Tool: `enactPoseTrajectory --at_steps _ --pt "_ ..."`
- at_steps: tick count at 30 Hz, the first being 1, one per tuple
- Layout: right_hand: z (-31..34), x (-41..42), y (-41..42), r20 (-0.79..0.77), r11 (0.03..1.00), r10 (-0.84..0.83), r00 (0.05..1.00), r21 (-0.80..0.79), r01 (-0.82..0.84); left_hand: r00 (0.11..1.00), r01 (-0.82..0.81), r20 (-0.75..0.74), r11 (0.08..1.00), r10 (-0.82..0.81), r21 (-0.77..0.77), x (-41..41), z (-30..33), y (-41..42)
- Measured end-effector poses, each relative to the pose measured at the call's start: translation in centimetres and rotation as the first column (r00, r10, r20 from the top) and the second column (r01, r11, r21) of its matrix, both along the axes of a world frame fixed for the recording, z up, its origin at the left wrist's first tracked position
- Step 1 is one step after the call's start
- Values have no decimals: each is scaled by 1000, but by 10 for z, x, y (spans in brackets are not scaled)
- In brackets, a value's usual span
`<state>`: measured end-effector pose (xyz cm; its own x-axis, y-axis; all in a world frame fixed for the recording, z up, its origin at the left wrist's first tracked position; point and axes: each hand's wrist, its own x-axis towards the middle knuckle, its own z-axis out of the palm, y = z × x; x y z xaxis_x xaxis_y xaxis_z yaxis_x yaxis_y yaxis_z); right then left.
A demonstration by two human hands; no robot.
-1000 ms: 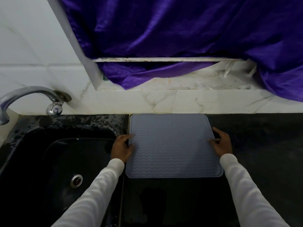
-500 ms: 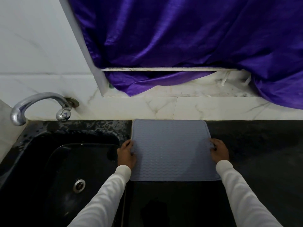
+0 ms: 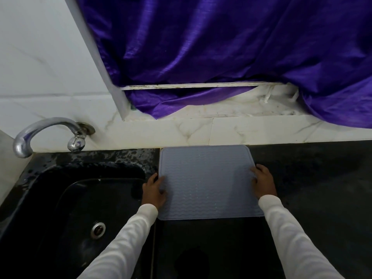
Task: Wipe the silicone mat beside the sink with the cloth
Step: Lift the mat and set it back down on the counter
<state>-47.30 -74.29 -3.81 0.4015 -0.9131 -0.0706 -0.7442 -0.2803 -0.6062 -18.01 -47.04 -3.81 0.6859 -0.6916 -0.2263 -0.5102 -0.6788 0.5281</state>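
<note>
The grey silicone mat (image 3: 207, 182) with a wavy ribbed surface lies flat on the black counter, right of the sink, its far edge against the wall. My left hand (image 3: 154, 191) grips the mat's left edge, fingers lying on top of it. My right hand (image 3: 262, 183) grips the right edge the same way. Both arms wear white sleeves. No cloth is in view.
The black sink (image 3: 66, 208) with its drain (image 3: 98, 228) lies to the left, under a chrome tap (image 3: 46, 131). Wet black counter (image 3: 322, 188) stretches to the right. A white tiled ledge (image 3: 221, 131) and a purple curtain (image 3: 221, 47) rise behind.
The camera has tilted up and shifted, so the tap shows more fully. Both hands have slid slightly inward onto the mat's edges. The mat stays against the wall.
</note>
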Motion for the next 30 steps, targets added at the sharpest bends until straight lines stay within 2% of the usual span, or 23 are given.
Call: enactPoseTrajectory --at_steps 3,5,6,9,14,23,30 --pt "-1 -9 22 -40 1000 19 999 13 -18 992 86 86 995 -90 54 -9 -4 12" --pt "-8 -21 39 -215 966 195 957 -124 -225 972 124 194 991 -132 54 -16 -9 20" --pt "-13 -28 46 -279 945 253 926 -133 -299 960 136 237 989 -146 54 -21 -9 23" --pt "-22 -44 63 -376 954 246 893 -68 -291 938 157 286 977 -194 146 -40 -8 34" --pt "-18 -40 68 -496 958 212 842 -64 -279 910 186 344 970 -231 159 -52 -23 49" --pt "-15 -34 64 -495 962 226 839 -20 -271 919 145 344 976 -194 162 -69 -23 53" --pt "-13 -32 61 -498 961 233 835 -16 -277 915 205 322 967 -244 149 -60 -28 52"
